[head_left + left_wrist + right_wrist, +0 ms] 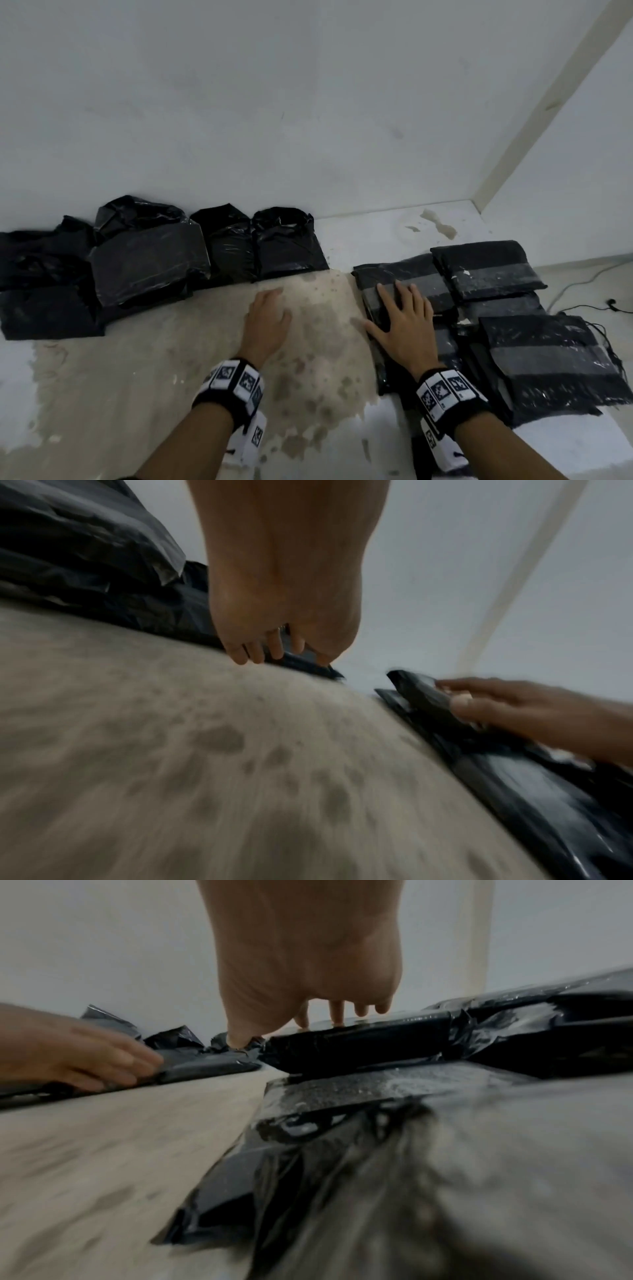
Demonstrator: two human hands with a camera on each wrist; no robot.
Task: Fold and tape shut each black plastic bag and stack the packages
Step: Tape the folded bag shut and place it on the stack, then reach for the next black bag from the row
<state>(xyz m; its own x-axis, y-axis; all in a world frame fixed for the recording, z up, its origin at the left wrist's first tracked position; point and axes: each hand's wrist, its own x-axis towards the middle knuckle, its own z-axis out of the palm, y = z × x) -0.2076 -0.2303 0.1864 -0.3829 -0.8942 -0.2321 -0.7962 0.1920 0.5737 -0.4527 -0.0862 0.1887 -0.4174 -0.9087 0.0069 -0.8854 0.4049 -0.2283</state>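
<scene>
Several untaped black plastic bags lie along the wall at the left; the nearest one (287, 246) (192, 610) is just beyond my left hand (269, 308) (270, 647). That hand hovers low over the stained floor with its fingers loosely curled and holds nothing. At the right lie several taped packages with grey tape bands (486, 270) (548, 363). My right hand (400, 318) (329, 1015) rests flat, fingers spread, on the leftmost taped package (421, 277) (359, 1039), which lies on top of another package.
A larger crumpled bag (147, 260) and a flat dark pile (41, 274) fill the far left. The bare stained floor (205, 359) lies between the two groups. A thin cable (582, 284) runs on the floor at the right, near the wall corner.
</scene>
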